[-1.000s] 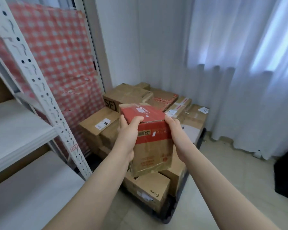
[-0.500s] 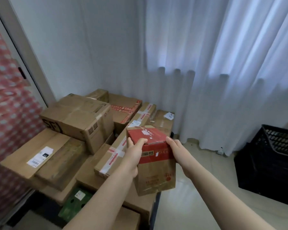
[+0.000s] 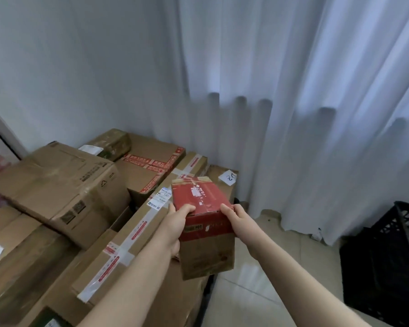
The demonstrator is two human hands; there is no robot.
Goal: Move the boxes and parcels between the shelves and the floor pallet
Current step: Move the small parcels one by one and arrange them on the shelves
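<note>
- My left hand [image 3: 175,228] and right hand [image 3: 239,220] grip the red-topped box [image 3: 208,253] by its sides, fingers curled at its top
- It hangs over the right edge of the long taped box [image 3: 132,234]
- Best, I judge: keep it level, set it flat on that box, well in from the edge

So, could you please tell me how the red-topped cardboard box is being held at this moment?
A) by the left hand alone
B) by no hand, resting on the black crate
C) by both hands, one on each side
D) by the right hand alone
C: the left hand and the right hand each grip one side of the red-topped cardboard box near its top.
</note>
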